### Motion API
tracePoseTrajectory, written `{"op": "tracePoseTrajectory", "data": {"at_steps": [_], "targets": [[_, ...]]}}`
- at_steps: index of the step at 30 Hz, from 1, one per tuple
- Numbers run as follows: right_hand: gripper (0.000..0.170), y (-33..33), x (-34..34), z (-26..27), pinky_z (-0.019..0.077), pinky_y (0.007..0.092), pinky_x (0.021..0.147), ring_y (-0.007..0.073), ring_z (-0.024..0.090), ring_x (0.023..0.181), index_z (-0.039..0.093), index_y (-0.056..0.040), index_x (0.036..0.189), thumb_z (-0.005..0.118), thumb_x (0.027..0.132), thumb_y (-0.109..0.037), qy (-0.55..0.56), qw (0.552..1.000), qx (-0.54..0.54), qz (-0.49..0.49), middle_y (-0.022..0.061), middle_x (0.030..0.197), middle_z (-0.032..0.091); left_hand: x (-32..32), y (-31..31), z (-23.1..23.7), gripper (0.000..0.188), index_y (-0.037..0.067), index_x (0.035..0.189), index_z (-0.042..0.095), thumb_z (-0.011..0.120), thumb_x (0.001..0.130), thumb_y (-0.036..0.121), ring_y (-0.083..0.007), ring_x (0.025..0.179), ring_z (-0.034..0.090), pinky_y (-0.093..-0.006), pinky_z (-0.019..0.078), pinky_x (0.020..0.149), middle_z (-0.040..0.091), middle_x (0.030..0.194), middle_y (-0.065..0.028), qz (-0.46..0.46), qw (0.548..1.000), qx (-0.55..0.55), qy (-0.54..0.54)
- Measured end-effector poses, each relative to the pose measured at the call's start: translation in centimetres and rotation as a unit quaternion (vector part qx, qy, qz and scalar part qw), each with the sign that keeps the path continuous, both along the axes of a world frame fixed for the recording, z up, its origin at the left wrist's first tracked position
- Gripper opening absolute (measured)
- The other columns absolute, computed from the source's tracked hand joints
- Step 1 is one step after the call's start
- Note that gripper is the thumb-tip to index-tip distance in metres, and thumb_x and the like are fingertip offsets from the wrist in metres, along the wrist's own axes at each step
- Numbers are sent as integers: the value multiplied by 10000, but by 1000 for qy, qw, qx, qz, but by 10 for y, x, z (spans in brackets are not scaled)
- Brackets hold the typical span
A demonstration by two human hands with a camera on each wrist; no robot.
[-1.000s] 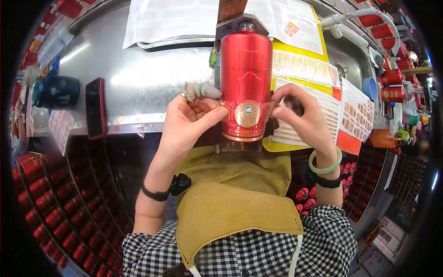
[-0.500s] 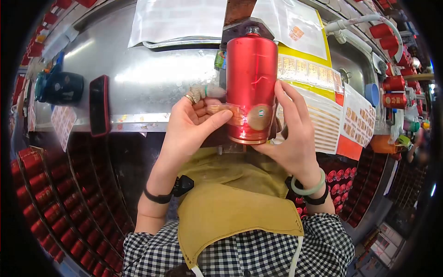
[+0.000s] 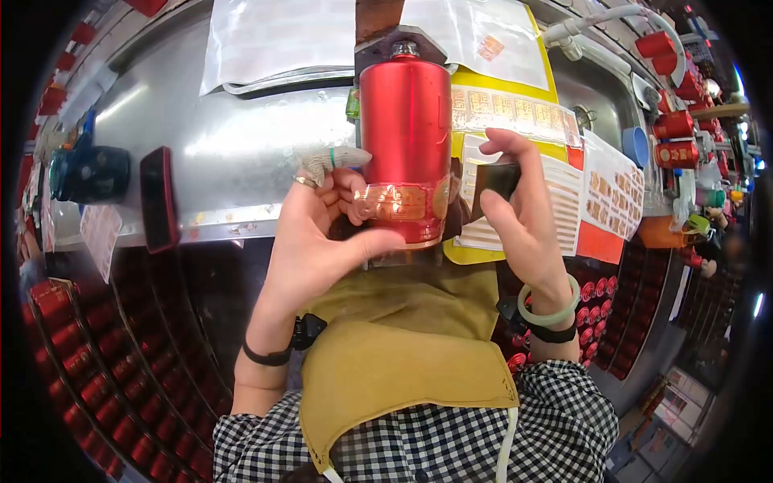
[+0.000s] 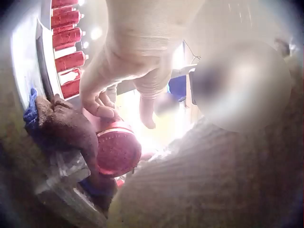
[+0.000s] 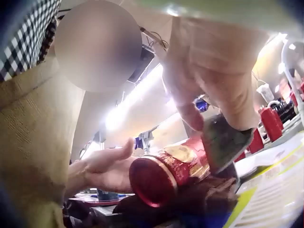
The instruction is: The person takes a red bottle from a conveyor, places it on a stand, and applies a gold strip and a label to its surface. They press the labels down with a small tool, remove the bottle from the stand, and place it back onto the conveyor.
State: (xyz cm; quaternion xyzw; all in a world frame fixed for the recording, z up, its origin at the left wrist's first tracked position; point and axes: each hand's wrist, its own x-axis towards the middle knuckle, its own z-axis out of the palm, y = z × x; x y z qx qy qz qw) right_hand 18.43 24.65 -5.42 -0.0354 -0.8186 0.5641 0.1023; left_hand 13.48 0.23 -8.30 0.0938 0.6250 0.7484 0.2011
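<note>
A red bottle (image 3: 405, 121) lies in front of the person, neck away, its lower end wrapped by a gold-and-red label band (image 3: 394, 201). A round gold seal on the band faces the right side. The left hand (image 3: 310, 217) is at the bottle's left side, fingertips at the band's end and thumb standing apart from the bottle. A ribbed cloth finger cover (image 3: 326, 161) sits on its index finger. To the right of the bottle, the right hand (image 3: 527, 209) holds a dark, flat scraper-like piece (image 5: 227, 142) between thumb and fingers.
Sheets of gold stickers (image 3: 515, 113) lie right of the bottle, over a yellow sheet. A phone (image 3: 159, 199) and a dark teal jar (image 3: 93, 173) are on the metal table (image 3: 233, 145) at left. Racks of red bottles (image 3: 105, 354) stand below. A blue cup (image 3: 634, 146) is at right.
The bottle has rolled so its seal moved from front to right side. The right hand went from the band to the bottle's side, then away, now holding the dark piece. The left thumb came off the band.
</note>
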Motion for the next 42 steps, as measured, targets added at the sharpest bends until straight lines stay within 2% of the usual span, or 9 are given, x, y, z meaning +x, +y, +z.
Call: {"op": "tracePoseTrajectory", "data": {"at_steps": [3,8,13,17,21,25,31,35,42], "targets": [[395,9,-1,7,526,337,899,226,648,1010,633,-8,1256,578,891,131,26,998,54,31,91,1066,689,4,3,2,921,34,1370,488,1026,628,130,-106,892,528,-279,481,817,528,1027,1,-30,980,-145,132],[210,7,-19,14,543,357,821,268,677,899,730,1,953,680,813,150,121,968,165,146,97,925,729,1,13,5,775,34,1296,494,938,661,59,-119,818,516,-281,481,785,517,940,-14,-4,962,-210,175],[252,7,-30,19,547,362,815,265,680,910,741,-3,998,668,814,153,219,939,252,80,93,952,739,-8,7,-15,628,53,1118,474,888,646,54,-111,833,542,-276,483,787,530,942,-13,-19,983,-121,136],[292,-1,-22,26,547,374,812,288,676,919,756,-12,1027,662,808,156,102,962,157,197,101,966,745,-9,9,-16,731,18,1251,484,875,634,37,-106,860,543,-270,483,803,521,957,-13,-1,991,-70,110],[277,1,-26,29,548,370,821,290,685,908,753,-5,1020,681,804,152,227,923,304,64,106,963,750,-11,6,-21,867,15,1383,443,872,630,34,-105,854,538,-272,483,805,508,959,-8,-20,988,-81,130],[218,6,-16,18,530,342,863,232,669,924,714,24,1075,633,905,132,248,933,247,88,113,987,734,-10,3,-25,978,37,1466,406,918,634,56,-103,903,540,-272,476,833,508,1025,-10,-35,986,-89,137],[252,5,5,14,470,241,782,104,591,857,647,-36,1215,672,965,-22,-27,996,-82,-13,15,992,618,-10,-9,-15,1165,34,1544,402,1036,575,163,-152,1044,563,-302,476,932,502,1190,-34,-67,981,-101,150],[410,8,2,-4,438,220,747,48,506,847,628,-31,1297,779,922,-101,-51,998,-48,5,-27,956,570,-3,7,-1,1249,15,1591,374,1038,547,190,-256,1118,608,-378,503,1006,549,1274,-119,-15,913,-249,323],[479,7,-4,-13,368,192,657,13,424,727,560,-2,1430,715,979,-54,-117,989,-52,74,-18,1047,652,-9,6,-13,988,-31,1501,490,943,654,197,-347,1211,600,-430,519,1001,593,1315,-187,3,916,-262,304]]}}
